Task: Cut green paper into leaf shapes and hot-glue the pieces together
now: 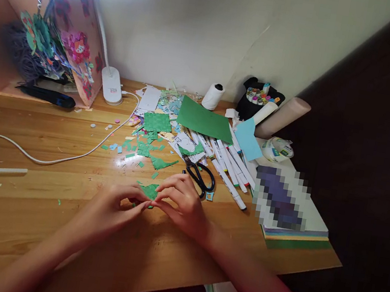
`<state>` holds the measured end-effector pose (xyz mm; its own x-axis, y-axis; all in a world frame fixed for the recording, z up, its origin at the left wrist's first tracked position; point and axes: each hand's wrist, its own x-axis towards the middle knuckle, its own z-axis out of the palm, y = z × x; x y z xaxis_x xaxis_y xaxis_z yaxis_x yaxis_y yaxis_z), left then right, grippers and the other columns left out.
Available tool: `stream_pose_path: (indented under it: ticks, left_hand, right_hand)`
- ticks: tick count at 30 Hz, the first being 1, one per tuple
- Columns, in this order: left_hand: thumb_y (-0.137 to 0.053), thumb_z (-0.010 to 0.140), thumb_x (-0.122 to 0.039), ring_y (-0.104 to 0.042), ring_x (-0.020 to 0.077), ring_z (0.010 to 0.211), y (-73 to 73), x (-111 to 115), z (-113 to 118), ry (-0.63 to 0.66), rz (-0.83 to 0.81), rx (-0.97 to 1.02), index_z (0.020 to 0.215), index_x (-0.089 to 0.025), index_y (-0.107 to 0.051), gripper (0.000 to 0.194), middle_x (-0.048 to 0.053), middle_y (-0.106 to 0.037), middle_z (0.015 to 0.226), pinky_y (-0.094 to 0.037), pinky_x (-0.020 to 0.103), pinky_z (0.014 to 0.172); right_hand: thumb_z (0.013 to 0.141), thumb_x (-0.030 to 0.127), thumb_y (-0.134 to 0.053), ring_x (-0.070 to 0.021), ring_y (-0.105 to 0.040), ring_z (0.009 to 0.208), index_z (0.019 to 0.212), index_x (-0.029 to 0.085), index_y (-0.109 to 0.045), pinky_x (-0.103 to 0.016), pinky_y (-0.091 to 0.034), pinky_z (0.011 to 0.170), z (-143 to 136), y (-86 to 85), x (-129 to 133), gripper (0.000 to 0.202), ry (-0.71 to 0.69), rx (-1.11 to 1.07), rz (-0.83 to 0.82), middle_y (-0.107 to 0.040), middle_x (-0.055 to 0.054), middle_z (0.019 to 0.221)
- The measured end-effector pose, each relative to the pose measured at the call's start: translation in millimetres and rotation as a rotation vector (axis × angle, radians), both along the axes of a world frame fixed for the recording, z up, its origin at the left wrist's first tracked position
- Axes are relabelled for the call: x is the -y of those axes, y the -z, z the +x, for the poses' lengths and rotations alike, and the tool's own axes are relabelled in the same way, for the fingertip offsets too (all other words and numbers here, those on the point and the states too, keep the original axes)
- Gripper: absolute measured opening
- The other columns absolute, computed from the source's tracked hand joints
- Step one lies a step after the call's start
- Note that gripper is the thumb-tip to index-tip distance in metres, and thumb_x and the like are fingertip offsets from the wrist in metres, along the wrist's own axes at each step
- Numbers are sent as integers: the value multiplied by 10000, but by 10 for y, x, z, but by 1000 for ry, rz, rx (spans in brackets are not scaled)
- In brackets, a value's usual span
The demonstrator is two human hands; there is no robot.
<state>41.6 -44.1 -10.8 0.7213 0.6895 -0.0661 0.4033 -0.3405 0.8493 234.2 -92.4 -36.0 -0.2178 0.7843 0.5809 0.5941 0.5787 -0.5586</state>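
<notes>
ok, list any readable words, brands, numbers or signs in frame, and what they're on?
None legible.
Lamp base: small red print, too small to read.
Tape roll: label print, too blurred to read.
Loose markers: any print too small to read.
Dark item on the paper stack: pixelated, unreadable.

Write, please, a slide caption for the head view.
Left hand and right hand meet at a green paper piece, near scissors and markers on a wooden desk.
</notes>
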Motion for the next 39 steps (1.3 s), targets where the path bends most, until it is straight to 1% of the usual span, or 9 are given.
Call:
stream_pose_path:
  ticks: [7,11,16,20,23,25,30,33,39]
  left_hand:
    - [-555,846,-279,-616,131,713,2,21,60,-57,-27,108,793,-175,-696,182,14,-693,763,-450,218,669]
    - [-561,844,-291,-625,140,725,16,23,96,-98,-41,117,788,-173,-700,190,22,-701,776,-458,225,673]
    - [-569,836,-276,-617,136,713,55,37,97,-107,-15,111,788,-176,-695,168,20,-689,767,-458,225,661]
    - [-561,840,-263,-609,132,716,97,63,90,-114,37,119,796,-176,-682,155,19,-677,769,-460,225,667]
    - [-552,845,-258,-596,125,699,100,75,104,-133,62,135,787,-169,-670,159,17,-667,751,-457,220,660]
    - [-548,848,-267,-587,119,677,77,75,116,-139,34,147,769,-162,-665,176,14,-662,729,-455,213,646]
    - [-553,850,-312,-599,127,681,-2,54,117,-137,-113,173,768,-148,-678,223,22,-679,723,-467,215,642]
    - [-572,841,-311,-611,135,703,-25,46,103,-136,-143,184,778,-152,-696,212,27,-695,737,-470,225,660]
    - [-598,827,-260,-612,133,698,-14,52,89,-104,-39,221,791,-156,-715,160,40,-693,752,-460,235,667]
  right_hand:
    - [780,149,-688,-185,-555,839,784,199,-625,-333,-470,771,24,-24,11,80,31,-83,-52,-682,-29,792]
    - [778,185,-695,-185,-546,815,769,203,-623,-334,-472,761,28,-32,19,75,45,-120,-90,-672,-19,754]
    - [779,158,-690,-188,-541,820,767,207,-628,-336,-472,754,35,-4,16,81,36,-98,-86,-670,-18,751]
    - [776,188,-699,-194,-546,813,762,214,-629,-344,-476,748,38,17,11,76,44,-94,-48,-679,-18,743]
    - [783,196,-691,-195,-553,799,762,218,-631,-353,-478,742,38,24,11,68,53,-103,-15,-680,-18,730]
    - [779,195,-694,-192,-561,775,754,216,-627,-360,-475,738,37,21,14,75,63,-116,8,-680,-17,721]
    - [757,158,-708,-184,-574,713,744,217,-623,-360,-472,711,38,-22,25,104,67,-144,60,-673,-7,686]
    - [742,136,-717,-183,-569,699,744,223,-631,-351,-478,689,39,-52,24,122,70,-135,103,-671,-4,674]
    - [734,102,-718,-181,-572,693,754,217,-643,-337,-493,672,42,-64,14,139,38,-81,173,-680,-9,659]
